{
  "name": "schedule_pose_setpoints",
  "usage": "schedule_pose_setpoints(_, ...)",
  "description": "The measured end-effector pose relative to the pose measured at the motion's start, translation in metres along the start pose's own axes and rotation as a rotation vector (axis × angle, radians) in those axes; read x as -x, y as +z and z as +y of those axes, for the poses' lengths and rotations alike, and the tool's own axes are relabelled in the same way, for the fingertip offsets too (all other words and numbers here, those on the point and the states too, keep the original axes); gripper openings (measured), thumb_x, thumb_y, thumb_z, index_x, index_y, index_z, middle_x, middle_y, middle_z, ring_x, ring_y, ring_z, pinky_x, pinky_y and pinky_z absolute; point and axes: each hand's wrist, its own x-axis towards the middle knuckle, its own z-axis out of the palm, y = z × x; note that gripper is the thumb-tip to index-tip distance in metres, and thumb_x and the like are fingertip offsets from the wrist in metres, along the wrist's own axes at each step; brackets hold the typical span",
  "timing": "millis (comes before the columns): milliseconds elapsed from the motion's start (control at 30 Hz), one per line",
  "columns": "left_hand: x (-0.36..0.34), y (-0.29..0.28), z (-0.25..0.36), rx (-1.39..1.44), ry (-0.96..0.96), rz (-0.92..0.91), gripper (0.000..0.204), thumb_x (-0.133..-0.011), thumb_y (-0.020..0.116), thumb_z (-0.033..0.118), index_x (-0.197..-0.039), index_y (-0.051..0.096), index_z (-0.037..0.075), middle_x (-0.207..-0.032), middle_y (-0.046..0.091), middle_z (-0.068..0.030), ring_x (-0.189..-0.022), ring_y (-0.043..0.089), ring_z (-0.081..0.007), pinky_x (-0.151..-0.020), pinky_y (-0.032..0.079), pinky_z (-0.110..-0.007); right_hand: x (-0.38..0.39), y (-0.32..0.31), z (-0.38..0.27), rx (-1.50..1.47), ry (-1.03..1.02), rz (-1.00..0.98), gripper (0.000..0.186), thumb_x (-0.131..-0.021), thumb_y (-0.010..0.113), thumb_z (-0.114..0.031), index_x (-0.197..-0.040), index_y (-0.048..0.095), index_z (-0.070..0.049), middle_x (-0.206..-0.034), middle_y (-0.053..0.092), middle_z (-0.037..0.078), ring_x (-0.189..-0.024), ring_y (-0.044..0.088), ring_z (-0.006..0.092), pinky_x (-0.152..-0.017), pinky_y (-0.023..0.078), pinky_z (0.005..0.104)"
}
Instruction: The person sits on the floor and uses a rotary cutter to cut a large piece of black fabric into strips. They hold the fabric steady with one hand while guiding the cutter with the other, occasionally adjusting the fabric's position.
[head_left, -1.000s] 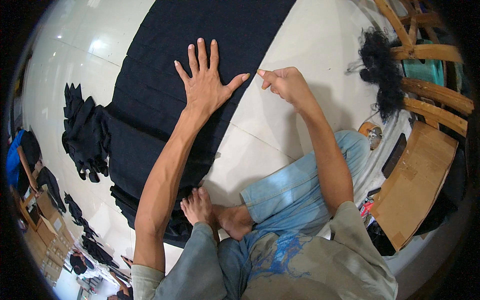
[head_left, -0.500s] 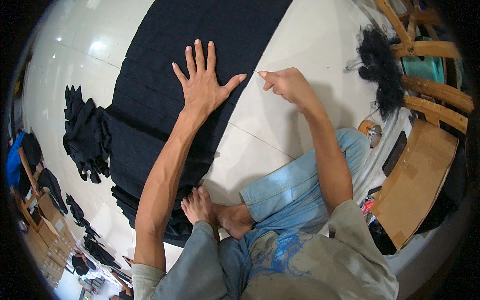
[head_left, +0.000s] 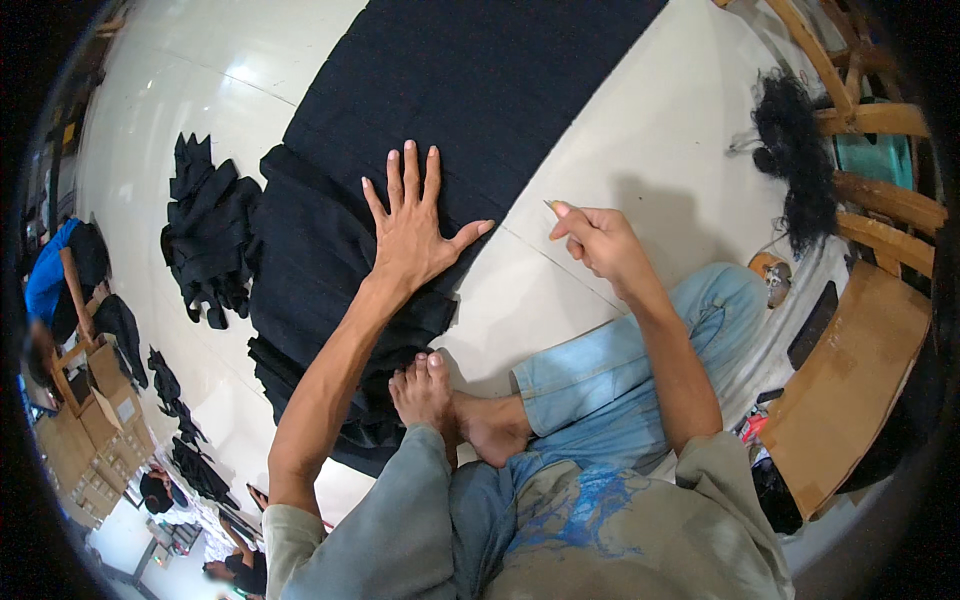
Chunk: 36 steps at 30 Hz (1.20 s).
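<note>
My left hand (head_left: 411, 240) lies flat on a long black cloth (head_left: 470, 110), its fingers spread and its thumb reaching the cloth's right edge. Just right of that edge, above the pale floor, my right hand (head_left: 598, 240) is closed in a pinch. A small, thin, pale pointed piece (head_left: 552, 207) sticks out between its thumb and forefinger; its exact kind is too small to make out. The cloth stretches away flat beyond my left hand. Nearer to me it lies in loose folds beside my bare foot (head_left: 422, 388).
Black cloth scraps (head_left: 208, 235) are heaped left of the cloth. At right are a tangle of black threads (head_left: 792, 160), a wooden frame (head_left: 880, 120), a cardboard sheet (head_left: 850, 385) and a dark phone-like slab (head_left: 813, 325). Cardboard boxes (head_left: 105, 420) and other people are at far left.
Both hands have come nearer to me, my left still spread on the cloth. My right hand has drawn away from the cloth's edge. The near cloth is more folded, and the view has shifted.
</note>
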Motion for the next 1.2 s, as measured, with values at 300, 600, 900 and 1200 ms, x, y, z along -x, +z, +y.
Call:
schedule_pose_setpoints(300,-0.045,0.025,0.024,0.076,0.055,0.223,0.105,-0.079,0.05,0.084,-0.157,0.032,0.016,-0.164,0.014,-0.0215,-0.152,0.003,-0.0422,-0.111,-0.003,-0.075,-0.03,0.01,-0.006,0.234,-0.021,0.094,0.053,-0.096,0.057,-0.047,-0.077,0.071,0.0,-0.055,0.054,0.003,-0.052,0.05,0.0135,-0.05,0.037,0.0331)
schedule_pose_setpoints(600,-0.043,0.02,0.016,0.104,0.094,0.113,0.114,-0.075,0.056,0.084,-0.16,0.02,0.016,-0.166,0.002,-0.0188,-0.152,-0.006,-0.041,-0.113,-0.006,-0.073,-0.027,0.014,-0.009,0.302,-0.107,0.089,0.054,-0.096,0.057,-0.046,-0.075,0.072,0.002,-0.052,0.054,0.006,-0.051,0.054,0.0169,-0.051,0.04,0.035)
schedule_pose_setpoints(900,-0.045,0.03,0.013,0.116,0.121,0.217,0.113,-0.072,0.056,0.086,-0.156,0.033,0.013,-0.163,0.015,-0.0244,-0.152,0.004,-0.0451,-0.111,-0.003,-0.075,-0.027,0.02,-0.017,0.376,-0.105,0.141,0.054,-0.094,0.058,-0.046,-0.073,0.071,0.002,-0.051,0.054,0.009,-0.052,0.057,0.0201,-0.052,0.042,0.0369)
schedule_pose_setpoints(1200,-0.044,0.024,0.015,0.09,0.103,0.15,0.114,-0.074,0.055,0.085,-0.158,0.024,0.016,-0.165,0.007,-0.0215,-0.152,-0.002,-0.0428,-0.112,-0.003,-0.075,-0.03,0.021,-0.013,0.407,-0.084,0.176,0.052,-0.093,0.059,-0.045,-0.073,0.071,0.002,-0.053,0.056,0.014,-0.052,0.058,0.0255,-0.056,0.043,0.0398)
